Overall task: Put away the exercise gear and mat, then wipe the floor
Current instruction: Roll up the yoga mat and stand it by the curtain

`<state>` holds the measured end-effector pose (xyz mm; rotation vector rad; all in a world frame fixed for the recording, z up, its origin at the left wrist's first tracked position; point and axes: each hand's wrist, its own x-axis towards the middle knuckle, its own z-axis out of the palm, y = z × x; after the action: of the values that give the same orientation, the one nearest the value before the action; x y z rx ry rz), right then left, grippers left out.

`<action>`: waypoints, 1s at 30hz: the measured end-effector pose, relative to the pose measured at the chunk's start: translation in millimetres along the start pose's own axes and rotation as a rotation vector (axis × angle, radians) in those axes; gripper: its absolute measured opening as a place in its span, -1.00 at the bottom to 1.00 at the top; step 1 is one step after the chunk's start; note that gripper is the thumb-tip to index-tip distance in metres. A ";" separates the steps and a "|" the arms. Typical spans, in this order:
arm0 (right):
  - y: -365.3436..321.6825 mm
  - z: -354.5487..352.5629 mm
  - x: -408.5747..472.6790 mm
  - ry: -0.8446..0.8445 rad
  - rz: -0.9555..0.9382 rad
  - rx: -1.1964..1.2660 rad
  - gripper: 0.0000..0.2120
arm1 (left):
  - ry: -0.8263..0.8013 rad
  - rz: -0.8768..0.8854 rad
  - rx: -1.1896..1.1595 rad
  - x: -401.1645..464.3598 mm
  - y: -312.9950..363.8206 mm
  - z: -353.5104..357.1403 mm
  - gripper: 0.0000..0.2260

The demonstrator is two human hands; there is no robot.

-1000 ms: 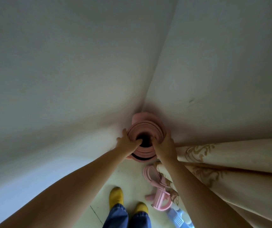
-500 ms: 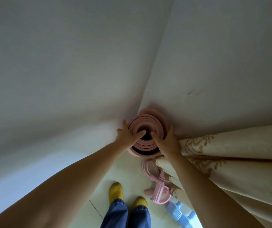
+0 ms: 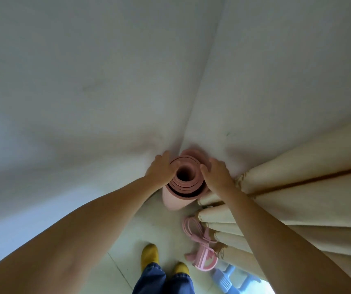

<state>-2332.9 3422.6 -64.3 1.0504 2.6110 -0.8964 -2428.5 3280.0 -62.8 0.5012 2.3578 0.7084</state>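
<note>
The left hand and right hand each curl around the top rim of the rolled pink mat, gripping it from opposite sides. The mat stands upright in the wall corner, just beside the cream curtain; below the mat, a pink pedal puller lies on the floor.

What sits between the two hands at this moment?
In the head view, the top end of the upright rolled pink mat lies between the left hand and right hand, which hold its rim on either side.
</note>
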 end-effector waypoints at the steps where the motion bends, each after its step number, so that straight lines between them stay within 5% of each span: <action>1: -7.1 -9.1 -5.9 0.009 -0.050 -0.066 -0.63 | 0.025 0.053 0.041 -10.5 7.7 -10.1 -0.56; 8: -37.3 -24.5 -59.0 0.152 -0.416 -0.548 -0.51 | 0.220 0.195 0.488 -90.6 10.0 -49.5 -0.49; 23: -56.7 26.5 -211.2 -0.119 -1.044 -0.847 -0.48 | 0.572 -0.531 0.370 -361.6 -93.5 34.3 -0.43; 30: -110.7 93.5 -324.4 -0.181 -1.377 -0.888 -0.28 | 0.756 -0.842 0.229 -511.1 -152.0 57.6 -0.43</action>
<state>-2175.3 3120.1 35.4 -1.0727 2.7565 0.1692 -2040.6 2923.7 38.6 -0.7988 2.9746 0.2247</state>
